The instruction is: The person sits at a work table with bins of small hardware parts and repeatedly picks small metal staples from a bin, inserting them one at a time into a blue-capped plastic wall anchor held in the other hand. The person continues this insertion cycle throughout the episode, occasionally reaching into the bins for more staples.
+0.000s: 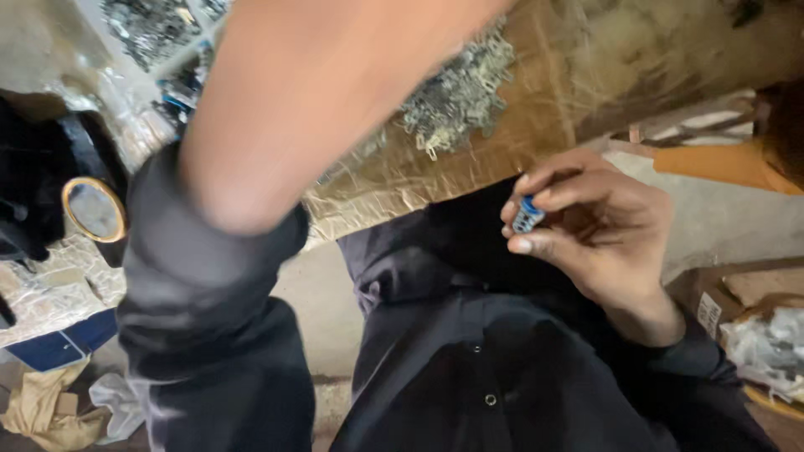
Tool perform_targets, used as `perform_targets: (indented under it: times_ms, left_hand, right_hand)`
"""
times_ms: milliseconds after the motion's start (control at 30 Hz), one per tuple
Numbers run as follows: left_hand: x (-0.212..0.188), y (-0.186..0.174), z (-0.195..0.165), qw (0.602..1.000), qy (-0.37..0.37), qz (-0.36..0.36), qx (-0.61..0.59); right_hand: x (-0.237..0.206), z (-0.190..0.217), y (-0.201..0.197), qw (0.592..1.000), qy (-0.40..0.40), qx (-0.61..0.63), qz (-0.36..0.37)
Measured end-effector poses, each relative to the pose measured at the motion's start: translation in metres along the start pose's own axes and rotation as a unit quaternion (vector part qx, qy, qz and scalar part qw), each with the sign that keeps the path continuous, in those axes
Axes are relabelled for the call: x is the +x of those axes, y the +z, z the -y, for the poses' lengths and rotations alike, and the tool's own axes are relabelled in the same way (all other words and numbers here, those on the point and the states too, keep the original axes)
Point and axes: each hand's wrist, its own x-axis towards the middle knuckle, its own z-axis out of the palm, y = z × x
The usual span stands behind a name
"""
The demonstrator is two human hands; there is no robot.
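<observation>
My right hand is held in front of my black shirt, fingers curled around a small blue and silver part pinched between thumb and fingertips. My left forearm is raised across the upper middle of the view, its black sleeve rolled up to the elbow. The left hand itself runs out of the top of the frame. Behind the arm, a heap of small grey metal pieces lies on a brown work surface covered in shiny tape.
A second heap of metal pieces lies at the top left. A round gold-rimmed object sits at the left, with a blue box and crumpled cloth below. A cardboard box holding a plastic bag stands at the right.
</observation>
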Motion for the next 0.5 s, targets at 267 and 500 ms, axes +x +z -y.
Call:
perform_targets:
  times_ms: [267, 500]
  left_hand:
    - [-0.135, 0.005, -0.059, 0.947, -0.275, -0.102, -0.130]
    - [-0.076, 0.081, -0.061, 0.927, -0.162, -0.195, -0.275]
  right_hand:
    - [0.005, -0.003, -0.013, 0.998, -0.008, 0.012, -0.054]
    - [0.051, 0.039, -0.040, 0.983, -0.156, -0.069, 0.061]
